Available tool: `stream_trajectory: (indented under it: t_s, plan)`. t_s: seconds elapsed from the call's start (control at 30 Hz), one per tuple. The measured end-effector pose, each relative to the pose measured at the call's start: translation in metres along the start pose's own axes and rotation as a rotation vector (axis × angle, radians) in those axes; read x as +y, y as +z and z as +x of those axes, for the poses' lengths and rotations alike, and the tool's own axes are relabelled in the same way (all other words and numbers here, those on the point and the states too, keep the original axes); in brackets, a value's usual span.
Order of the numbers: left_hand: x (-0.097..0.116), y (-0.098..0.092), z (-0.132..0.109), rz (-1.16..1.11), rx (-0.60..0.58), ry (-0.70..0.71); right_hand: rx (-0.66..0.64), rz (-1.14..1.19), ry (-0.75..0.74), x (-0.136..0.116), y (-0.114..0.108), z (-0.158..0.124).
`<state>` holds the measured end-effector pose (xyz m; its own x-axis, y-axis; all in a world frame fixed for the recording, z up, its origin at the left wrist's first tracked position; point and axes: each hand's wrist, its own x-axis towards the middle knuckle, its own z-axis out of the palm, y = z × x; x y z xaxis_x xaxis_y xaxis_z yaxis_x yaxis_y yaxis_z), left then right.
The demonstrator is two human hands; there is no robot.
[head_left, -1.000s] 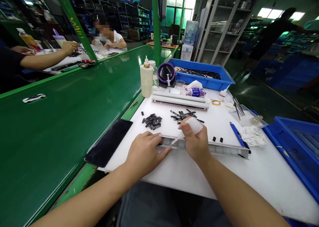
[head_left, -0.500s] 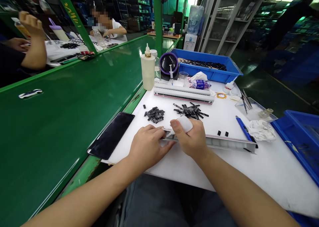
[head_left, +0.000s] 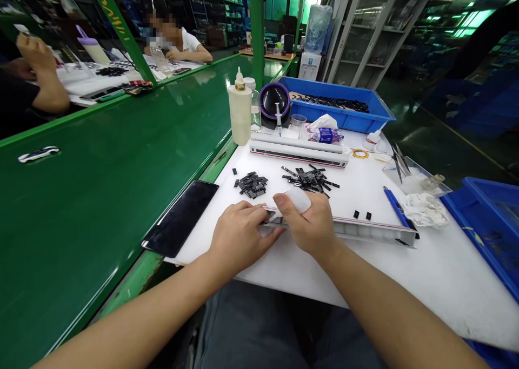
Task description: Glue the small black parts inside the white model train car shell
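Note:
My right hand [head_left: 311, 226] is closed around a small white squeeze bottle [head_left: 299, 200], its nozzle tilted down to the left. The tip is at the inside of a long white model train shell [head_left: 371, 232] with a red stripe, lying on its side. My left hand [head_left: 238, 234] grips the left end of this shell, thumb below and fingers on top; part of that end is hidden. Just beyond the hands lie a pile of short black pieces [head_left: 252, 185] and a pile of longer black strips [head_left: 310, 179]. Two small black pieces [head_left: 362, 215] rest behind the shell.
Another white train shell [head_left: 298, 151] lies farther back, before a large bottle [head_left: 240, 115], a tissue pack [head_left: 325, 135] and a blue bin [head_left: 344, 121]. A black phone [head_left: 181, 217] is at left beside the green conveyor [head_left: 121, 158]. A blue pen [head_left: 395, 204] and crumpled tissue [head_left: 426, 212] lie right.
The small white model car on the green conveyor has shifted left. A co-worker's raised hand at far left has moved left. My hands and the bottle look almost the same.

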<state>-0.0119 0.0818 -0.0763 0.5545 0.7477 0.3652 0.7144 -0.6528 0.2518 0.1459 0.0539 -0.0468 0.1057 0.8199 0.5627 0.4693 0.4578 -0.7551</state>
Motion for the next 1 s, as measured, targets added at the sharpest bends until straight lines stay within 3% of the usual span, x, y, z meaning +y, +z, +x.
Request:
stream_trajectory:
  t_s: [1.0]
  plan:
    - [-0.0009,0.0018,-0.0011,0.005,0.043,0.009,-0.007,0.024,0.034,-0.0014,-0.0028,0.0007]
